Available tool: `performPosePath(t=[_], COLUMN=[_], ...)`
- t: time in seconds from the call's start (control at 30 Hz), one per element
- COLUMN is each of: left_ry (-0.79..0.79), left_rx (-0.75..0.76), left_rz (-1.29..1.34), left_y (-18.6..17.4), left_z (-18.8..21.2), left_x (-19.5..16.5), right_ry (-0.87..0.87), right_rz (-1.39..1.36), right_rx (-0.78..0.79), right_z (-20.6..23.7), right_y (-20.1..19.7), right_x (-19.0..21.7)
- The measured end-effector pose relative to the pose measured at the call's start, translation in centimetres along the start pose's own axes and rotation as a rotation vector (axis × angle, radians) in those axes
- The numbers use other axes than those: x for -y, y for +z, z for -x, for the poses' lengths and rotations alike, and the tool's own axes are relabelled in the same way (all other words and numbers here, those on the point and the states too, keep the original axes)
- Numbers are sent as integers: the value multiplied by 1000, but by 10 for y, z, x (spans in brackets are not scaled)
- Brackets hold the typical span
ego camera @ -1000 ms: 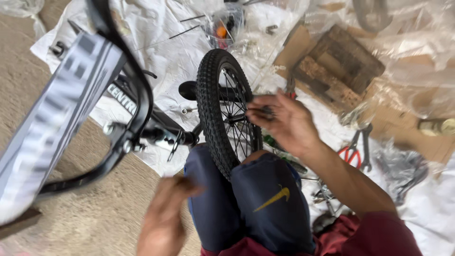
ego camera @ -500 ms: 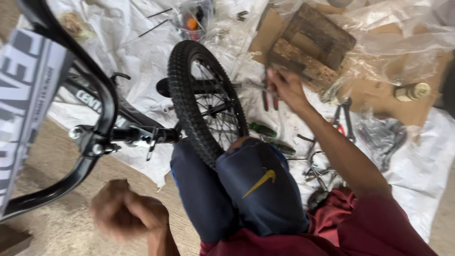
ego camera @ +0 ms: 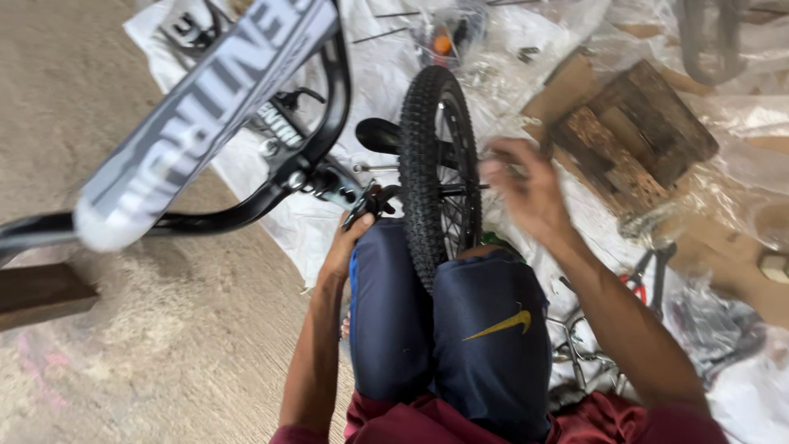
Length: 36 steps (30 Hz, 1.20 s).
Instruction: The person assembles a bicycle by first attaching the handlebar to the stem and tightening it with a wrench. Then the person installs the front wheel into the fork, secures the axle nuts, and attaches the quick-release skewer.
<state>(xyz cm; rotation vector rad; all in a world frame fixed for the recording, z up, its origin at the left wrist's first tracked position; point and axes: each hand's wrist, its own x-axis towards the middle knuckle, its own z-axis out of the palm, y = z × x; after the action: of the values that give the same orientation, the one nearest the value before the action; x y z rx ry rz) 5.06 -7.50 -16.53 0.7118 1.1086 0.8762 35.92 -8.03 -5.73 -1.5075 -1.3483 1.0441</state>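
**Small bicycle wheel clamped between the knees, a hand on each side**

The black knobbly-tyred bicycle wheel point(ego camera: 436, 164) stands upright between the person's knees in dark blue trousers point(ego camera: 448, 329), its lower arc hidden behind them. The left hand point(ego camera: 349, 238) sits just left of the tyre, fingers curled around the black metal end of the bicycle frame point(ego camera: 362, 201) at the axle. The right hand point(ego camera: 526, 185) hovers beside the wheel's right face near the hub; it is blurred, fingers loosely bent, and whether they pinch anything cannot be told.

The wheel lies over a white plastic sheet point(ego camera: 271, 173) spread on the bare sandy floor point(ego camera: 164, 329), which is open to the left. To the right the room is crowded: a dark wooden block point(ego camera: 633, 136) on brown cardboard, crumpled clear plastic wrap point(ego camera: 740, 107), and red-handled pliers point(ego camera: 645, 275) near the right forearm.

A black curved handlebar with a grey-and-white padded bar point(ego camera: 205, 115) crosses the upper left, blurred and cut off by the edge. Small parts at the top are too smeared to name.
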Motion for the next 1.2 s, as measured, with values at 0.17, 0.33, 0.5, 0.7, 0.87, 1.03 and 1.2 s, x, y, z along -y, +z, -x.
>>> performPosePath(t=[0.17, 0.33, 0.5, 0.7, 0.87, 1.03, 1.2], left_ry=[157, 662, 505, 541, 652, 672, 672], left_rx=[105, -157, -433, -426, -312, -471, -460], left_rz=[63, -436, -487, -561, -483, -608, -612], left_y=[10, 31, 50, 39, 9, 0, 9], left_z=[4, 11, 6, -3, -1, -3, -9], left_x=[-7, 6, 18, -7, -61, -128, -172], right_ry=[-340, -108, 108, -188, -404, -142, -182], right_rz=[534, 395, 644, 332, 615, 554, 525], right_rx=[307, 229, -47, -185, -107, 157, 419], right_z=[-15, -2, 33, 53, 70, 83, 68], right_y=[63, 42, -50, -93, -105, -130, -125], right_x=[77, 79, 49, 8, 49, 111, 125])
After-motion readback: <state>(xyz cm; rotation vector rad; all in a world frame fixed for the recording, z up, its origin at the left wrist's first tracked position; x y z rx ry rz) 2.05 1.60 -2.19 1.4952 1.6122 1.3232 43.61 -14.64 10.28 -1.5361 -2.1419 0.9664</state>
